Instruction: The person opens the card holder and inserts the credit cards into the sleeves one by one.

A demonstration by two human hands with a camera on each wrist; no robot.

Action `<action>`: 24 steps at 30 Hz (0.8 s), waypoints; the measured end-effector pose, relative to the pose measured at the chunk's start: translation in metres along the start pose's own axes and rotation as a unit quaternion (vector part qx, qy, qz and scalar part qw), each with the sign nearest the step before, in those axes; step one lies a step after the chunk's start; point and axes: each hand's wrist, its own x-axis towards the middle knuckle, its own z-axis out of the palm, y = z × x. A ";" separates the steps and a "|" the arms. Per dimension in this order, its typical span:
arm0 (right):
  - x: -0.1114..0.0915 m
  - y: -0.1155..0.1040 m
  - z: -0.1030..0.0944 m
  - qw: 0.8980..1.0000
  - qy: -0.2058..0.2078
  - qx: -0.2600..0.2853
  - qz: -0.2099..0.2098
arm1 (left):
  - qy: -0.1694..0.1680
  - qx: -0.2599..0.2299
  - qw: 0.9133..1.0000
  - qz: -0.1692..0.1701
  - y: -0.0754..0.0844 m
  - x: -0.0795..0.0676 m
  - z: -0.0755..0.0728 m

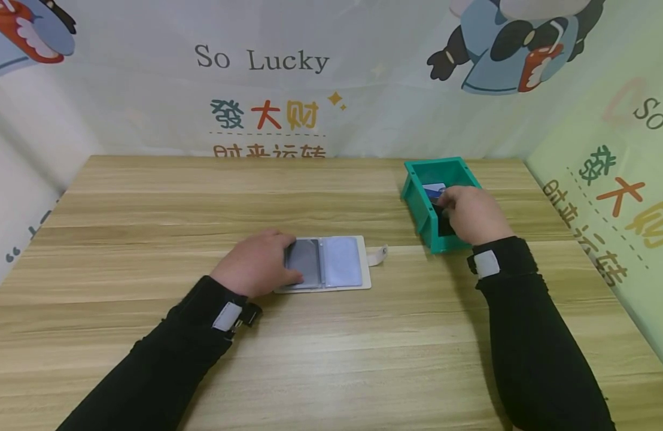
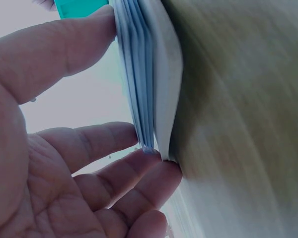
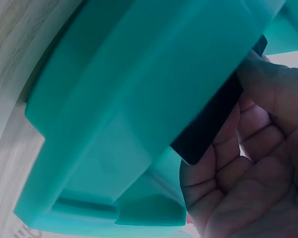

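A small card holder lies spread open on the table, showing clear sleeves and a pale cover. My left hand grips its left side, thumb on the sleeves near the lower edge and fingertips at the opposite edge. In the left wrist view the stacked sleeves stand a little apart from the cover. My right hand reaches into a green bin and pinches a black card between thumb and fingers. Part of that card is hidden behind the bin's wall.
A blue-and-white card lies inside the bin, beyond my right fingers. The holder's strap with a snap points right, toward the bin. Behind the wooden table hangs a printed cloth, with more cloth along both sides.
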 end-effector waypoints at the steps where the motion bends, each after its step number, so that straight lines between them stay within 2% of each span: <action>1: 0.000 0.000 0.000 1.000 0.002 0.000 0.001 | 0.000 -0.001 1.000 0.000 0.000 0.000 0.000; 8: 0.002 -0.001 0.002 0.999 0.041 -0.004 0.003 | 0.001 -0.002 1.000 0.000 0.000 0.000 0.000; 16: 0.003 -0.004 0.004 0.997 0.075 0.002 0.034 | 0.000 -0.005 1.000 -0.003 0.001 0.000 -0.001; 24: 0.003 -0.006 0.003 0.994 0.082 0.034 0.061 | -0.001 -0.004 1.000 -0.002 0.000 0.000 -0.001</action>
